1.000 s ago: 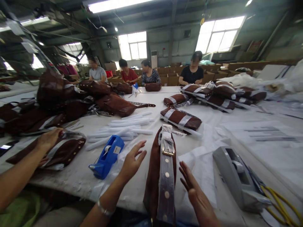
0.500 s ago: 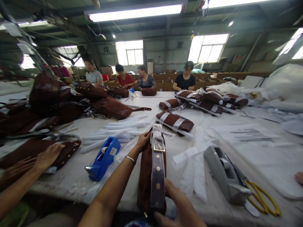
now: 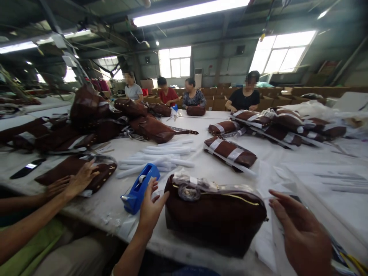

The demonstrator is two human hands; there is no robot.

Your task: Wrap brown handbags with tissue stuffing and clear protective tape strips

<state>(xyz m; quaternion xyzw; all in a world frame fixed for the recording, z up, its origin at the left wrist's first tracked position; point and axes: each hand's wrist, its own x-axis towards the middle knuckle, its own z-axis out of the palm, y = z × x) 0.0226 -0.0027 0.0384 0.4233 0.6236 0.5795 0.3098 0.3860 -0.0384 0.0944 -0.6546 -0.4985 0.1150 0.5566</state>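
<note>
- So, the left hand (image 3: 151,209) has its thumb wide of its fingers, pinching nothing. I cannot tell if the thumb touches the bag (image 3: 212,224).
- The right hand (image 3: 301,228) is loose, with its fingers a bit spread, pinching nothing, just beside the bag's other end.
- The one bag sits upright between both hands' fingers, zip (image 3: 244,199) up. It looks soft but plump, likely not too heavy. Its strap (image 3: 235,188) wears clear plastic, which may be slippery. Best hold it low at both ends, gently, as hard squeezing could dent it.
- Just past the left fingers is one blue tape holder (image 3: 140,188).
- Farther ahead lie white rolls (image 3: 156,158), too jumbled to count, and one taped bag (image 3: 222,147).
- Well left of the left fingers, another worker's two hands (image 3: 83,178) are on one flat bag (image 3: 54,169). One phone (image 3: 27,168) is beyond them.
- Far ahead are two bag heaps, left (image 3: 155,128) and right (image 3: 254,118), too mixed to count, and four people (image 3: 244,99).
</note>
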